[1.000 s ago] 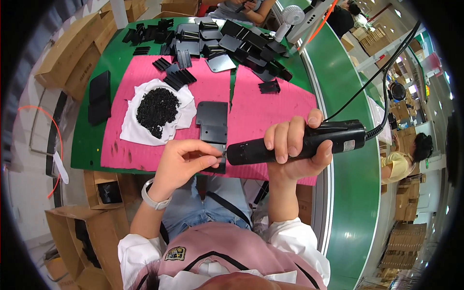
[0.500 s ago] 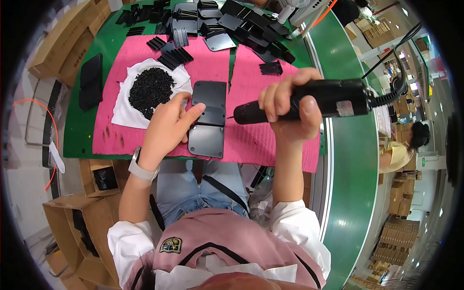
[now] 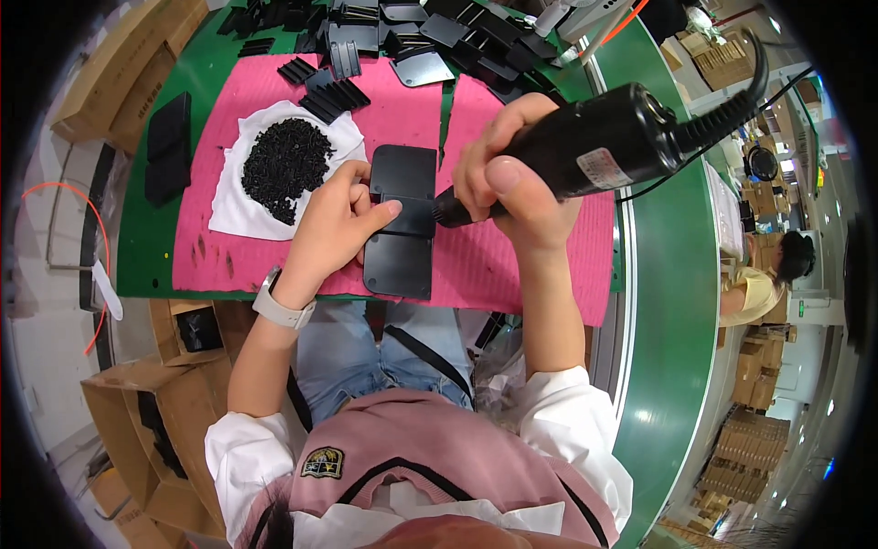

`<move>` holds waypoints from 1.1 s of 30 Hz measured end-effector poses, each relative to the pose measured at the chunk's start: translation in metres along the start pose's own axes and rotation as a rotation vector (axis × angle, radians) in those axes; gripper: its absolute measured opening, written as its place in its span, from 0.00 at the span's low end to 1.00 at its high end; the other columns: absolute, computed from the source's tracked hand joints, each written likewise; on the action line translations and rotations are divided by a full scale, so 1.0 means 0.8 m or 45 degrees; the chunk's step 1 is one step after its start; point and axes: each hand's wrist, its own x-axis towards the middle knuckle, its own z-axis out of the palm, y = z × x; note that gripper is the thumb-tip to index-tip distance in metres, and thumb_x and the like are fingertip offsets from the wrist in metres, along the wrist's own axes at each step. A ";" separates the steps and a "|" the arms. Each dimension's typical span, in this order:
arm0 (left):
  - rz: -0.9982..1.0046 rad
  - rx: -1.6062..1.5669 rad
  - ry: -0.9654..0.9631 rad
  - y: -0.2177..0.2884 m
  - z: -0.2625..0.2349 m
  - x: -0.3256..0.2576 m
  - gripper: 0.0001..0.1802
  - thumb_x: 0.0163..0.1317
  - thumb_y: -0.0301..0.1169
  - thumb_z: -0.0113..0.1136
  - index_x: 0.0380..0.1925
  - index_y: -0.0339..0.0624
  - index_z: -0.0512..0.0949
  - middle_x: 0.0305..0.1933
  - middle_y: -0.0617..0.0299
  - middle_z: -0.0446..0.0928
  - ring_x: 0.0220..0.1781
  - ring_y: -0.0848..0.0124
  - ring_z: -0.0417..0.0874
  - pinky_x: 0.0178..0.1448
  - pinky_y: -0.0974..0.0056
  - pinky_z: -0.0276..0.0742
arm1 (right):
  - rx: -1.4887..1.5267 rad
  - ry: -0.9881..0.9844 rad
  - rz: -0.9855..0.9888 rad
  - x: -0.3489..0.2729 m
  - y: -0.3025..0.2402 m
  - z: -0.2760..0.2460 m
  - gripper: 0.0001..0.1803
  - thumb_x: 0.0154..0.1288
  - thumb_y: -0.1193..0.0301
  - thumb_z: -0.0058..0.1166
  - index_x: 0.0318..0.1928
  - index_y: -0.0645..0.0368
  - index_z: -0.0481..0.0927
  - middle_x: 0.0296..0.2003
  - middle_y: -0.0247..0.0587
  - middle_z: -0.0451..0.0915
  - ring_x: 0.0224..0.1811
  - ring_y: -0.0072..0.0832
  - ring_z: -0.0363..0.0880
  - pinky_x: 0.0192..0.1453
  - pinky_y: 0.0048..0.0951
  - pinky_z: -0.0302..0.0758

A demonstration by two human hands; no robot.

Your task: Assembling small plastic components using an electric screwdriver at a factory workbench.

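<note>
Before me lies a black plastic panel assembly [image 3: 402,265], its rectangular sections joined end to end. My left hand [image 3: 340,224] grips its left edge near the middle, thumb on top and fingers curled beside it. In my right hand [image 3: 517,183] is a black electric screwdriver [image 3: 585,146], tilted so that its nose points at the middle of the panel's right edge. The nose hides whether the bit touches the panel. Left of the panel, a heap of small black screws [image 3: 285,165] rests on a white cloth [image 3: 233,215].
A pink mat [image 3: 521,284] covers part of the green table [image 3: 137,265]. Many black plastic parts [image 3: 366,37] are piled at the far side, and black blocks [image 3: 167,146] lie at the left. Cardboard boxes [image 3: 137,393] stand below left; a person in yellow [image 3: 754,293] is far right.
My right hand has tilted the screwdriver, its rear end swinging up and away and its nose coming to the panel. My left hand has shifted right, from near the cloth onto the panel's edge.
</note>
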 end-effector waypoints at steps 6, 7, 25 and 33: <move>-0.085 -0.092 0.018 0.007 0.002 -0.002 0.21 0.54 0.27 0.64 0.43 0.26 0.68 0.13 0.64 0.67 0.11 0.78 0.69 0.16 0.71 0.63 | 0.043 -0.045 0.013 0.004 0.006 -0.002 0.18 0.53 0.68 0.61 0.34 0.62 0.65 0.13 0.36 0.65 0.09 0.22 0.61 0.12 0.22 0.60; -0.115 -0.088 0.018 0.009 0.002 -0.001 0.21 0.54 0.27 0.64 0.43 0.26 0.68 0.13 0.64 0.67 0.11 0.78 0.69 0.16 0.71 0.63 | 0.051 -0.048 0.040 0.005 0.005 -0.002 0.18 0.53 0.68 0.61 0.34 0.62 0.65 0.13 0.36 0.64 0.09 0.22 0.61 0.13 0.22 0.60; 0.320 0.782 0.506 0.025 -0.014 -0.013 0.17 0.49 0.34 0.68 0.35 0.35 0.75 0.23 0.55 0.74 0.24 0.59 0.79 0.29 0.59 0.73 | 0.205 -0.150 -0.066 -0.021 -0.008 0.005 0.19 0.54 0.68 0.61 0.41 0.60 0.67 0.17 0.35 0.70 0.12 0.23 0.65 0.20 0.26 0.64; 0.356 1.229 0.821 -0.011 -0.089 0.010 0.09 0.50 0.29 0.64 0.28 0.38 0.75 0.33 0.58 0.70 0.33 0.56 0.77 0.33 0.56 0.72 | 0.352 -0.251 -0.198 -0.040 -0.025 0.009 0.20 0.51 0.72 0.64 0.39 0.64 0.67 0.16 0.35 0.69 0.15 0.23 0.66 0.20 0.24 0.65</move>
